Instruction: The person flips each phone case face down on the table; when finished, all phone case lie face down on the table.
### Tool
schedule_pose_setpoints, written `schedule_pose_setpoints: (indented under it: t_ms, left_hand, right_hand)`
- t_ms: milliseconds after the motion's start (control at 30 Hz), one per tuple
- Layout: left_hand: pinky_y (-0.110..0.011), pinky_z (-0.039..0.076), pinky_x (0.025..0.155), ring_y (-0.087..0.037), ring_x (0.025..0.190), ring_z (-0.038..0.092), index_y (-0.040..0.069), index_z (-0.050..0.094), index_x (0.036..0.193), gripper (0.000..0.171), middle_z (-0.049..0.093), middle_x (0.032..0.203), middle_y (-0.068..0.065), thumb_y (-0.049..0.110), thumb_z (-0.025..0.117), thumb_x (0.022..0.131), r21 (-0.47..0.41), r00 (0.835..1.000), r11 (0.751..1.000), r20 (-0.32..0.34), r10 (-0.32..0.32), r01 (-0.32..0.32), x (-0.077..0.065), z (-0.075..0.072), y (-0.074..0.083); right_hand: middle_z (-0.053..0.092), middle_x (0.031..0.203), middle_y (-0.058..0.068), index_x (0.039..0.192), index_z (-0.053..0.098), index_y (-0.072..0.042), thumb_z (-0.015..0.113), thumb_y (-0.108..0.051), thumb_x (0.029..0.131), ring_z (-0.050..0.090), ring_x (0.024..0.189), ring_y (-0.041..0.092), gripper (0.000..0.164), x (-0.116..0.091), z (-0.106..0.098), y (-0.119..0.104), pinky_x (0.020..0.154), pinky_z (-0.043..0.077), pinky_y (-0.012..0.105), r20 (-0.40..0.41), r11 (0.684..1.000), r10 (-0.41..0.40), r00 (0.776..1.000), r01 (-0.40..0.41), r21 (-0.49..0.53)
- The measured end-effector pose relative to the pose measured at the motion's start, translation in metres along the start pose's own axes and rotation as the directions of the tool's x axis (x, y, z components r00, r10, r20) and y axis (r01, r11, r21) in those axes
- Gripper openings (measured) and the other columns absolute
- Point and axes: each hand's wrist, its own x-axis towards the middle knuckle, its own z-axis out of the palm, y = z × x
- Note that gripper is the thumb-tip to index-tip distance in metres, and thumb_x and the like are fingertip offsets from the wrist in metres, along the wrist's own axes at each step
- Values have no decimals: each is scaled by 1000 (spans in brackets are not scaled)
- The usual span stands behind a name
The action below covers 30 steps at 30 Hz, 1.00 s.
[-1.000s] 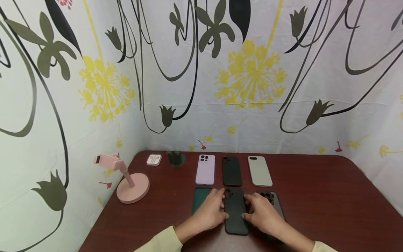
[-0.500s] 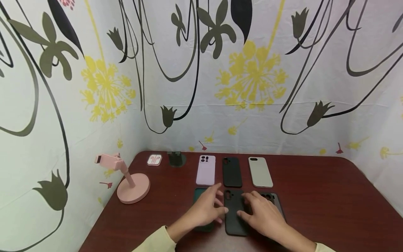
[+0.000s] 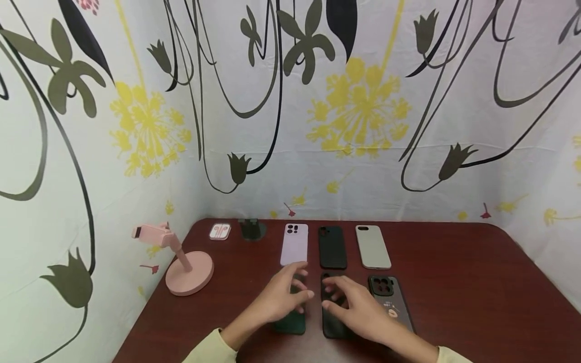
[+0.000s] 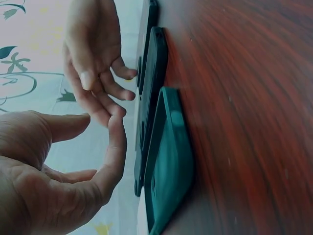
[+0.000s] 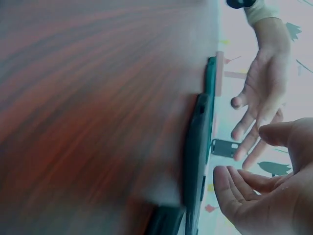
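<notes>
My left hand point(image 3: 281, 297) hovers over a teal phone case point(image 3: 290, 325), thumb and fingers parted with nothing between them. The left wrist view shows that teal phone case point(image 4: 171, 166) lying with its raised rim and hollow side up, to the side of the fingers. My right hand point(image 3: 356, 307) is over a black phone case point(image 3: 334, 330) in the middle of the near row, its fingers loosely bent and apart. In the right wrist view, the black phone case point(image 5: 195, 147) lies on the table below the right fingers point(image 5: 227, 191). Part of each case is hidden by a hand.
Behind lie a lilac phone case point(image 3: 295, 244), another black case point(image 3: 333, 247) and a cream case point(image 3: 373, 247). A grey case point(image 3: 395, 302) with a dark camera frame is at right. A pink phone stand point(image 3: 190, 272), earphone box point(image 3: 220, 231) and dark stand point(image 3: 252, 230) are at left.
Both hands have let go of the black case's sides. The left hand has moved left over the teal case, and the right hand has shifted left over the black case, uncovering the grey one.
</notes>
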Motion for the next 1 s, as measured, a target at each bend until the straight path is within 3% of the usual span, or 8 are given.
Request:
schedule_pose_setpoints:
  t_ms: [233,433,567,800,1000]
  left_hand:
    - [-37,65,63,-22,79,73,8,40,160,69,53,149,-23,20,74,101,7,999,1000,-35,-5,5,-6,-16,-10]
    - [-38,66,64,-23,95,72,7,41,159,70,53,148,-25,20,75,100,0,998,1000,-67,-10,10,-11,-33,-17]
    - [-39,66,63,-24,105,70,5,38,160,73,53,147,-26,21,76,100,29,996,999,-79,-42,44,-17,-44,-23]
    - [-40,65,59,-29,115,67,6,26,166,84,49,151,-28,26,75,101,56,987,986,-10,-158,158,-26,-54,-30]
    - [-41,66,61,-30,117,68,6,25,167,87,52,150,-27,28,76,100,31,983,982,16,-185,184,-28,-54,-30]
  right_hand:
    - [66,139,11,148,56,-11,66,-35,106,69,111,18,50,6,8,-7,82,59,28,117,980,38,992,-60,190]
    - [63,143,15,151,54,-11,65,-35,106,70,114,24,52,12,13,-15,83,63,37,185,959,67,981,-114,260]
    - [57,151,21,154,50,-8,66,-34,106,68,125,33,57,16,18,-20,90,64,43,219,942,83,972,-148,302]
    - [52,158,22,154,49,-9,67,-34,105,56,141,43,58,21,29,-25,105,57,57,213,927,99,972,-168,334]
    - [46,162,24,157,46,-9,68,-35,104,50,146,48,63,21,33,-29,110,51,64,220,911,130,967,-204,358]
